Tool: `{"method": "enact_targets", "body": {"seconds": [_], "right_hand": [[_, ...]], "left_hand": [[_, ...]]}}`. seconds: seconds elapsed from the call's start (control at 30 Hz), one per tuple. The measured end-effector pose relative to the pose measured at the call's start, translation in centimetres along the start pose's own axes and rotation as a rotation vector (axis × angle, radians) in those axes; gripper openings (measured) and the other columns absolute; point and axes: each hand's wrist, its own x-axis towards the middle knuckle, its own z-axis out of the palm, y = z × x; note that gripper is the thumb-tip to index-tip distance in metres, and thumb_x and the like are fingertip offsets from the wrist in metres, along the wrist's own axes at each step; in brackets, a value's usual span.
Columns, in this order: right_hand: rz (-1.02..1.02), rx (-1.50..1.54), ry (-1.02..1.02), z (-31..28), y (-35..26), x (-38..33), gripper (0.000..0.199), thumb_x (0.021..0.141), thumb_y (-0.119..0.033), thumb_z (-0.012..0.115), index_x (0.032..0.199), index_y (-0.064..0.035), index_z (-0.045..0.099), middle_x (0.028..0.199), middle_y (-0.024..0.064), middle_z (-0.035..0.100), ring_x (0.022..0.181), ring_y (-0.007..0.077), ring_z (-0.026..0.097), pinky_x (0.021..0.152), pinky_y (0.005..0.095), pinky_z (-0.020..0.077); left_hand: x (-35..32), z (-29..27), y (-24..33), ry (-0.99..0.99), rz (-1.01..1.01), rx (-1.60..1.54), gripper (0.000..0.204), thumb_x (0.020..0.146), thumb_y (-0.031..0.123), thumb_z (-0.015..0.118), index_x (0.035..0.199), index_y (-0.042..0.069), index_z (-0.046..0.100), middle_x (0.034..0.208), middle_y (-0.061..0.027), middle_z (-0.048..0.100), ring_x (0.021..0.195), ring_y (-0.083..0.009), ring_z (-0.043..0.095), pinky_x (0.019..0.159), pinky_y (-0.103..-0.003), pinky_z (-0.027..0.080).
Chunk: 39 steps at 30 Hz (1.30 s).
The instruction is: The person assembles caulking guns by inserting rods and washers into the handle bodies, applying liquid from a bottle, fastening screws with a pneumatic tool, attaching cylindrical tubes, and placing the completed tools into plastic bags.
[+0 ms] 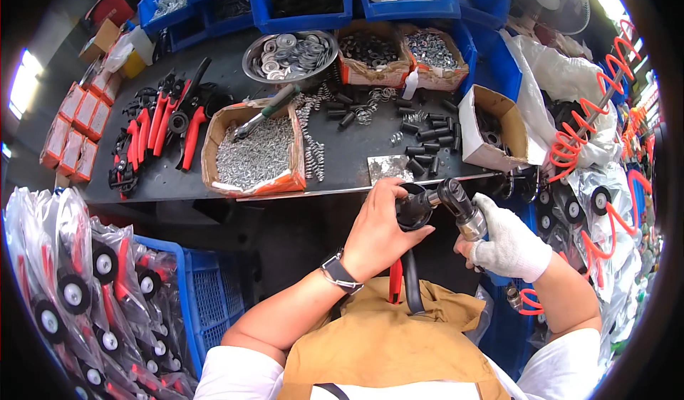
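Note:
My bare left hand [377, 223] grips a hand tool with a rounded black head [412, 209], close to the table's front edge. One red handle [395, 280] and one black handle hang below it. In a white glove, my right hand [511, 242] is closed around a pneumatic ratchet wrench [472, 223]. The wrench's head meets the side of the tool's head; the exact contact point is hidden. Beyond my hands, a metal plate [390, 168] lies at the table edge, with several black sleeves [431, 135] and loose springs [313, 159] scattered behind it.
A carton of small screws [281, 185] carries a green-handled ratchet [267, 111]. Left are red-handled tools [162, 118]; behind stands a metal bowl of washers [249, 64]. Blue bins [420, 9] line the back. An orange coiled hose [566, 147] hangs right. Bagged tools [78, 286] fill the lower left.

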Motion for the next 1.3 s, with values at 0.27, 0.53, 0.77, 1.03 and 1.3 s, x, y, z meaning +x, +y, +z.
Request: {"method": "enact_targets", "body": {"seconds": [0.27,0.53,0.77,1.03,1.3], "right_hand": [[-0.05,-0.378,0.12,0.4,-1.5,0.2,0.052,0.08,-0.021,0.071,0.116,0.0053,0.044,0.075,0.0247,0.064,0.073,0.0404,0.067,0.067,0.0414,0.0524],[0.045,-0.587,0.001,0.3,-4.0,2.1,0.05,0.074,-0.02,0.072,0.11,0.005,0.047,0.074,0.0255,0.064,0.076,0.0448,0.065,0.066,0.0468,0.0516],[0.087,-0.453,0.011,1.1,-2.9,2.5,0.045,0.068,-0.01,0.075,0.101,-0.0006,0.046,0.073,0.0216,0.062,0.076,0.0456,0.063,0.064,0.0435,0.0509],[0.108,-0.39,0.055,1.2,-2.5,2.6,0.047,0.067,-0.008,0.078,0.103,0.002,0.049,0.075,0.0184,0.062,0.074,0.0403,0.067,0.064,0.0392,0.0521],[0.101,-0.405,0.013,0.0,-2.3,4.1,0.036,0.069,-0.01,0.074,0.096,-0.0013,0.054,0.069,0.0179,0.061,0.072,0.0406,0.066,0.061,0.0377,0.0514]], "left_hand": [[-0.7,1.3,-1.2,0.116,0.115,-0.024,0.074,0.067,0.021,0.088,0.118,-0.001,0.04,0.126,-0.0226,0.048,0.115,-0.0367,0.053,0.097,-0.04,0.044],[-1.2,3.7,-2.6,0.379,0.19,-0.228,0.101,0.061,0.013,0.092,0.139,0.014,0.027,0.142,-0.0234,0.034,0.128,-0.04,0.043,0.104,-0.048,0.039],[-1.3,5.7,-2.8,0.583,0.221,-0.412,0.087,0.064,0.009,0.087,0.135,0.018,0.037,0.137,-0.0196,0.039,0.127,-0.0433,0.044,0.106,-0.055,0.037],[-1.6,5.7,-3.0,0.571,0.198,-0.384,0.087,0.061,0.004,0.087,0.132,0.016,0.038,0.134,-0.0204,0.039,0.124,-0.0429,0.046,0.106,-0.056,0.037],[-1.6,5.5,-3.0,0.561,0.197,-0.307,0.083,0.062,0.007,0.087,0.129,0.014,0.038,0.132,-0.0206,0.042,0.125,-0.0417,0.046,0.108,-0.057,0.034]]}}
